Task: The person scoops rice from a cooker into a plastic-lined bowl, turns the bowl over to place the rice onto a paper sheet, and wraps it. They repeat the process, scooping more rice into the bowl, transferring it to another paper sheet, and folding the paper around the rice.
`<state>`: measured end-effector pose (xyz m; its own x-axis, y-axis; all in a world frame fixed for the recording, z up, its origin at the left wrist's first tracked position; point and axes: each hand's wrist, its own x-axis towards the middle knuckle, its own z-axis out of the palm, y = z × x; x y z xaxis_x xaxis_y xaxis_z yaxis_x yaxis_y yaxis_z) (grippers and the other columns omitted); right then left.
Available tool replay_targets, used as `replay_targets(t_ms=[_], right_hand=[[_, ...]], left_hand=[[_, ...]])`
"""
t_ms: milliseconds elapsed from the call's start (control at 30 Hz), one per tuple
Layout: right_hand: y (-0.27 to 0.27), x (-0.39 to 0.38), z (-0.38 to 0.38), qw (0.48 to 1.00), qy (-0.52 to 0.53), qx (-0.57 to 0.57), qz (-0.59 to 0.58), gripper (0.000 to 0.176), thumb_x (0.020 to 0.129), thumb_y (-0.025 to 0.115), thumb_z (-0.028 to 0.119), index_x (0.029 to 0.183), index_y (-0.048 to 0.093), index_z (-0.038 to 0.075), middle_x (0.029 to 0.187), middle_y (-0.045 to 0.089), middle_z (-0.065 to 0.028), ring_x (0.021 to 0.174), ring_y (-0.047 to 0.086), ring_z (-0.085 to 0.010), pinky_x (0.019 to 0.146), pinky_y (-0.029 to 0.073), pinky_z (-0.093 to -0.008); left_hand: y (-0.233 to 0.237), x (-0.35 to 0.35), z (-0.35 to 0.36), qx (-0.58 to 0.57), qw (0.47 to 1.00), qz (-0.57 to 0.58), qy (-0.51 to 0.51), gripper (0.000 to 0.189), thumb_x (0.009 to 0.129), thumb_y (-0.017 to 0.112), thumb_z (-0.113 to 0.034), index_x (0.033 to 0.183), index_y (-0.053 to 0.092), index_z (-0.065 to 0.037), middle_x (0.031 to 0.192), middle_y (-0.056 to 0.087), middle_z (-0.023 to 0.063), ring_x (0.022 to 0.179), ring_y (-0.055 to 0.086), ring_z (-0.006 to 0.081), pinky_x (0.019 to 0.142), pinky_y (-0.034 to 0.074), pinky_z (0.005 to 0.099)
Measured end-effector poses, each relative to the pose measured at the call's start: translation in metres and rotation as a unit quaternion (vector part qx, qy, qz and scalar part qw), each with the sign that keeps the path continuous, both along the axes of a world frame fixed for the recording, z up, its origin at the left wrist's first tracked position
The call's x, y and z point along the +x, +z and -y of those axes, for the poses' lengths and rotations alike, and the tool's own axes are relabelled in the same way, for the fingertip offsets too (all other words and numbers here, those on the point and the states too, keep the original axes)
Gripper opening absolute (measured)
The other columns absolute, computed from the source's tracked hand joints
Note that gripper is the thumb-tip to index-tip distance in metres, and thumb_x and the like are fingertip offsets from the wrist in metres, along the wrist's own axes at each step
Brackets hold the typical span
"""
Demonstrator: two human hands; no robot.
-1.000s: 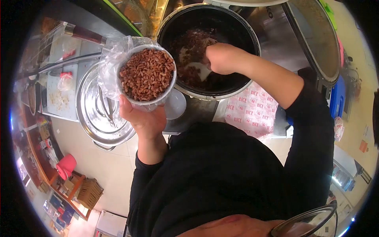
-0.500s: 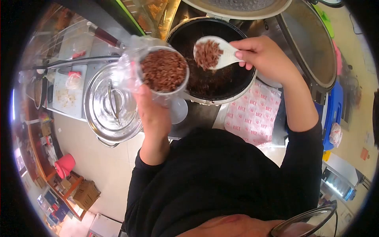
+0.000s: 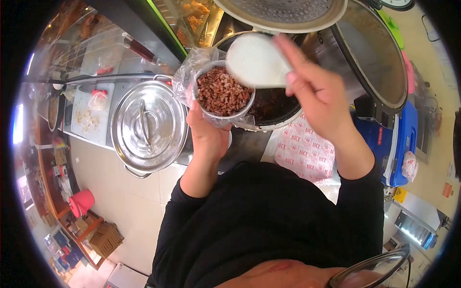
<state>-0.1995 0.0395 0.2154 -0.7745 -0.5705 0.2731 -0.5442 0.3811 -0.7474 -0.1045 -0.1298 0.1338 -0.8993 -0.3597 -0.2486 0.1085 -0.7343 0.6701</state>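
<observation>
A round tub of reddish-brown rice (image 3: 223, 91), with clear plastic film around its side, rests in my left hand (image 3: 209, 134), whose fingers wrap its lower left side. My right hand (image 3: 319, 89) grips a white rice paddle (image 3: 254, 60), blurred by motion, over the tub's upper right edge. The paddle's visible face carries no rice. Behind the tub and paddle is a dark cooking pot (image 3: 273, 108) with a little dark rice inside, partly hidden by them.
A steel pot with a lid (image 3: 149, 127) stands left of the tub. Pink-printed paper (image 3: 305, 153) lies on the right. Open round lids (image 3: 288, 12) rise behind the pot. A white cutting board (image 3: 91, 115) is at far left, a blue box (image 3: 406, 144) at right.
The tub and my left hand have moved right, over the pot's left part. The paddle held rice before; now it is tipped over beside the tub, its rice no longer visible.
</observation>
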Motion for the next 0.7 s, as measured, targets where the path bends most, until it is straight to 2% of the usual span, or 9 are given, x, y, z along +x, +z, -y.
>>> replay_targets(t_ms=[67,200,233,333,400,500,567,667,700], right_hand=[[-0.002,0.002,0.004,0.994,0.080,0.062,0.047,0.044,0.084,0.051,-0.002,0.121,0.068,0.016,0.096,0.068,-0.0172,0.076,0.066,-0.0316,0.068,0.051,-0.0394],[-0.018,-0.004,0.020,0.985,0.146,0.085,0.027,0.049,0.082,0.050,0.001,0.123,0.068,0.022,0.084,0.067,-0.0190,0.066,0.063,-0.0316,0.065,0.050,-0.0412],[-0.023,-0.012,0.022,0.982,0.166,0.084,0.025,0.050,0.082,0.049,0.001,0.124,0.067,0.023,0.080,0.066,-0.0190,0.064,0.062,-0.0316,0.065,0.049,-0.0414],[0.007,-0.045,0.019,0.967,0.162,0.158,0.120,0.051,0.082,0.050,0.006,0.128,0.064,0.024,0.075,0.066,-0.0193,0.062,0.063,-0.0319,0.064,0.050,-0.0415],[0.024,-0.058,0.023,0.948,0.089,0.275,0.130,0.051,0.084,0.054,0.004,0.131,0.062,0.021,0.076,0.063,-0.0143,0.064,0.055,-0.0276,0.064,0.045,-0.0318],[-0.049,-0.079,0.021,0.912,0.064,0.393,-0.099,0.043,0.087,0.050,0.009,0.129,0.062,0.012,0.090,0.069,-0.0173,0.083,0.066,-0.0352,0.074,0.053,-0.0425],[-0.072,-0.087,0.040,0.847,0.049,0.529,-0.003,0.040,0.087,0.049,0.008,0.124,0.063,0.007,0.097,0.069,-0.0202,0.097,0.066,-0.0378,0.081,0.053,-0.0471],[-0.109,-0.099,0.050,0.906,-0.002,0.416,-0.078,0.020,0.080,0.060,0.010,0.091,0.072,0.000,0.090,0.070,-0.0231,0.087,0.070,-0.0377,0.076,0.056,-0.0459],[-0.110,-0.102,0.054,0.896,0.022,0.442,-0.044,0.023,0.081,0.058,0.009,0.098,0.071,0.002,0.092,0.070,-0.0228,0.090,0.069,-0.0379,0.078,0.055,-0.0461]], left_hand=[[-0.001,0.000,-0.001,0.017,1.000,0.002,0.011,0.071,0.095,0.035,-0.057,0.146,0.036,-0.008,0.141,0.049,0.0143,0.130,0.049,0.0328,0.104,0.044,0.0541],[-0.008,0.001,0.006,-0.035,0.999,0.005,0.033,0.075,0.092,0.041,-0.060,0.146,0.036,-0.008,0.143,0.048,0.0121,0.130,0.049,0.0296,0.109,0.039,0.0464],[-0.010,0.006,0.014,-0.027,0.999,-0.032,-0.007,0.077,0.089,0.054,-0.053,0.149,0.029,-0.013,0.143,0.045,0.0113,0.132,0.046,0.0285,0.109,0.039,0.0448],[-0.023,0.012,0.032,-0.068,0.995,-0.057,0.044,0.080,0.088,0.056,-0.055,0.150,0.027,-0.012,0.143,0.044,0.0126,0.131,0.046,0.0287,0.110,0.038,0.0452],[-0.022,0.019,0.046,-0.119,0.990,-0.037,0.060,0.084,0.088,0.057,-0.056,0.150,0.026,-0.010,0.144,0.043,0.0128,0.132,0.045,0.0286,0.111,0.037,0.0457],[-0.015,0.021,0.044,-0.125,0.984,0.034,0.125,0.081,0.088,0.053,-0.059,0.147,0.032,-0.009,0.142,0.046,0.0118,0.129,0.048,0.0291,0.107,0.039,0.0455],[-0.019,0.024,0.046,-0.081,0.985,0.046,0.147,0.079,0.088,0.050,-0.061,0.145,0.036,-0.009,0.141,0.048,0.0109,0.127,0.049,0.0295,0.105,0.041,0.0452],[-0.027,0.025,0.051,-0.016,0.991,-0.029,0.128,0.080,0.089,0.048,-0.063,0.146,0.034,-0.009,0.139,0.049,0.0196,0.119,0.054,0.0451,0.099,0.048,0.0580],[-0.028,0.024,0.052,-0.025,0.992,-0.028,0.124,0.081,0.089,0.047,-0.065,0.147,0.032,-0.011,0.139,0.048,0.0205,0.118,0.054,0.0490,0.099,0.046,0.0620]])
